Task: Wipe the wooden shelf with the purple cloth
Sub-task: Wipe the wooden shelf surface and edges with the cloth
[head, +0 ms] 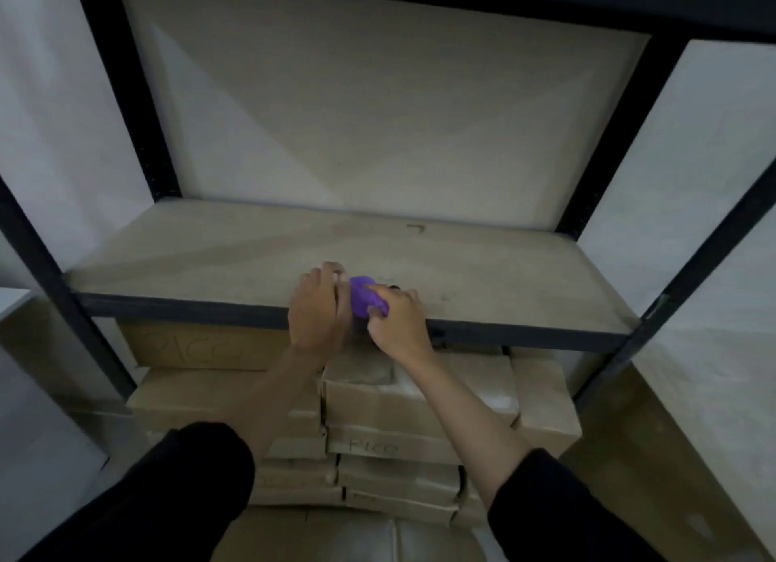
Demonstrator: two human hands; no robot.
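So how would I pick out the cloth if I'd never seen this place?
Find the black metal rack and its pale wooden shelf. Near that shelf's front edge, between the left hand and right hand, sits a small bunched purple cloth, the only brightly coloured thing above the brown boxes.

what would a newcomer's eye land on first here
The bright purple cloth stands out, bunched near the front edge of the wooden shelf at mid-frame. The right hand grips it, and the left hand sits close against its left side. Stacked cardboard boxes sit below the shelf.
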